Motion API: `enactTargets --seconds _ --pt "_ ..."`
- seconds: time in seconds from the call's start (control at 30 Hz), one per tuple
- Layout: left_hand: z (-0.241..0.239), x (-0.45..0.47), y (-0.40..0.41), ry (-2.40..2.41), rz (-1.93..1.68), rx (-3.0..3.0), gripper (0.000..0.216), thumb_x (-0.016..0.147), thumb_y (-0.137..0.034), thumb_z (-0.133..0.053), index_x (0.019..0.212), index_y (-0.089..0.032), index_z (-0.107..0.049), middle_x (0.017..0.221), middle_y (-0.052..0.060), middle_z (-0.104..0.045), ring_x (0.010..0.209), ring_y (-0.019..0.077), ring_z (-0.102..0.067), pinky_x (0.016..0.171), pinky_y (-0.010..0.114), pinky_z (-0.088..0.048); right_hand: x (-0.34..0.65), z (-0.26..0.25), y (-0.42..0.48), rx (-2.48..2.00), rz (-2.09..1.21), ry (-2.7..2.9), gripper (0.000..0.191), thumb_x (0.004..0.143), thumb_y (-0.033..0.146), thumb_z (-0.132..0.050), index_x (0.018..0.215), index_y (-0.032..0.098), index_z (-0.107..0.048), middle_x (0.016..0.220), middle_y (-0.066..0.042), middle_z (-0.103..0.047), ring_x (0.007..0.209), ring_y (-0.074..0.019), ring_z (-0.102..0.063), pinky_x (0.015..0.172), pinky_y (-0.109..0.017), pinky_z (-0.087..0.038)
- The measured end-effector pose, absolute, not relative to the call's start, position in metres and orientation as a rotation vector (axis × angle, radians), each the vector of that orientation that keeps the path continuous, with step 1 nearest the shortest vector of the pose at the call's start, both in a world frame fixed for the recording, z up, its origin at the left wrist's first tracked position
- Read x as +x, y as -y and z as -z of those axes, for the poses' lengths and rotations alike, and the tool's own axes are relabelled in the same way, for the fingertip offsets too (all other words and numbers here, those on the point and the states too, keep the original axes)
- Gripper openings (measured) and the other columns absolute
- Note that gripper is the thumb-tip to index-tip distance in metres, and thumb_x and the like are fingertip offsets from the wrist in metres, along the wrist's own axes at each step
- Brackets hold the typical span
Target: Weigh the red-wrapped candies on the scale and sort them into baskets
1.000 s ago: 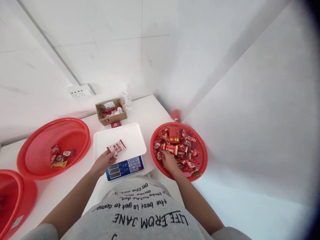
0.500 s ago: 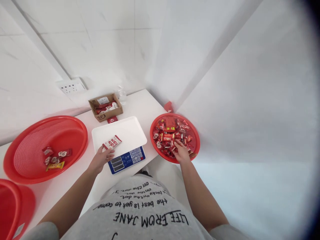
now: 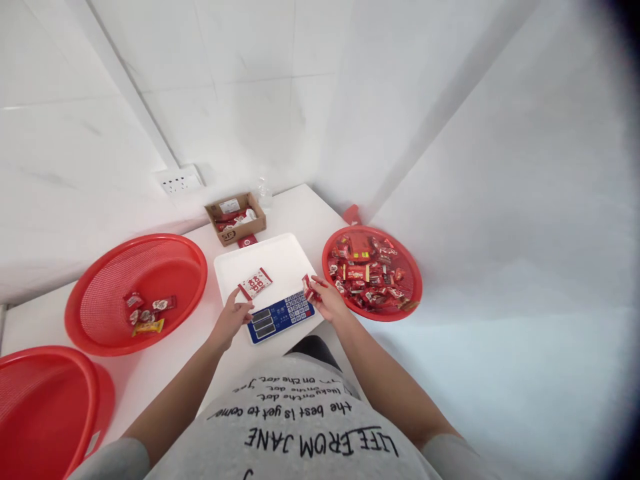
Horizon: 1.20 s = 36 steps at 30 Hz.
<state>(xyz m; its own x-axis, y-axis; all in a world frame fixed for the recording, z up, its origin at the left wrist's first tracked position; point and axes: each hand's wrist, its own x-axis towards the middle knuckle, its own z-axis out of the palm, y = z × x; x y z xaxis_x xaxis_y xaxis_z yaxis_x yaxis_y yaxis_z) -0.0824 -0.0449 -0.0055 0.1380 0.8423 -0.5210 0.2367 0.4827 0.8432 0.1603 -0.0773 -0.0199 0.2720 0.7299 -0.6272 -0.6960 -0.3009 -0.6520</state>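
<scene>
My left hand [image 3: 233, 322] is at the near left edge of the electronic scale, pinching one end of a small white-and-red printed packet [image 3: 256, 284]. The packet is over the scale's white pan [image 3: 287, 257]. In the fingertips of my right hand [image 3: 327, 300] is a red wrapped candy [image 3: 309, 288], over the right end of the scale's blue keypad panel [image 3: 280, 317]. To the right of that hand stands a round red basket [image 3: 417, 280] full of red-wrapped candies.
At left, another red basket [image 3: 75, 313] holds several wrapped candies, one yellow. A further red basket [image 3: 93, 393] is at the lower left. Behind the scale are a cardboard box [image 3: 243, 231] with red packets and a clear plastic item [image 3: 264, 192]. A socket [image 3: 179, 180] is on the wall.
My right hand has come out of the right basket with a red candy and moved left to the scale. My left hand stays by the packet. The view has shifted slightly.
</scene>
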Motion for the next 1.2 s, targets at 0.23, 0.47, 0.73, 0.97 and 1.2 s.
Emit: enactTargets --seconds 0.23,0.47,0.73,0.97,1.2 --pt "0.011 -0.095 0.055 -1.367 -0.535 1.038 0.073 0.071 -0.035 -0.066 0.135 -0.017 -0.035 0.085 0.005 -0.065 0.066 0.0135 -0.06 0.068 0.029 -0.048 0.148 0.025 0.057 -1.293 -1.394 -0.055 0.025 0.076 0.008 -0.058 0.094 0.023 -0.05 0.082 0.0 -0.06 0.074 -0.0104 -0.063 0.065 -0.025 -0.058" --pt "0.008 -0.087 0.059 -1.322 -0.556 1.111 0.046 0.069 -0.033 -0.065 0.112 -0.019 -0.056 0.08 0.001 -0.061 0.067 0.0134 -0.059 0.067 0.026 -0.046 0.15 0.025 0.05 -1.279 -1.477 0.042 0.042 0.073 0.006 -0.058 0.108 0.026 -0.049 0.072 0.004 -0.055 0.065 -0.0086 -0.06 0.067 -0.027 -0.059" --pt "0.013 -0.064 0.051 -1.34 -0.571 1.467 0.027 0.073 -0.029 -0.061 0.099 -0.023 -0.064 0.085 0.004 -0.064 0.084 0.0203 -0.059 0.078 0.032 -0.047 0.159 0.028 0.054 -1.346 -1.453 0.104 0.04 0.071 0.007 -0.057 0.106 0.025 -0.048 0.075 0.004 -0.059 0.061 -0.0073 -0.06 0.07 -0.027 -0.056" --pt "0.028 -0.026 0.031 -1.068 -0.26 2.422 0.046 0.083 -0.027 -0.051 0.129 -0.025 -0.05 0.143 0.008 -0.038 0.136 0.0293 -0.022 0.11 0.049 -0.019 0.168 0.024 0.053 -1.262 -1.444 0.113 0.03 0.074 0.006 -0.056 0.097 0.023 -0.05 0.08 0.003 -0.061 0.067 -0.007 -0.063 0.071 -0.023 -0.056" --pt "0.039 0.0 0.009 -1.097 -0.019 2.543 0.066 0.083 -0.041 -0.051 0.143 -0.025 -0.027 0.151 0.01 -0.022 0.139 0.0329 -0.01 0.108 0.057 -0.012 0.17 0.007 0.042 -1.324 -1.374 0.508 0.058 0.071 0.02 -0.065 0.125 0.029 -0.045 0.131 -0.004 -0.049 0.116 -0.014 -0.051 0.096 -0.034 -0.045"
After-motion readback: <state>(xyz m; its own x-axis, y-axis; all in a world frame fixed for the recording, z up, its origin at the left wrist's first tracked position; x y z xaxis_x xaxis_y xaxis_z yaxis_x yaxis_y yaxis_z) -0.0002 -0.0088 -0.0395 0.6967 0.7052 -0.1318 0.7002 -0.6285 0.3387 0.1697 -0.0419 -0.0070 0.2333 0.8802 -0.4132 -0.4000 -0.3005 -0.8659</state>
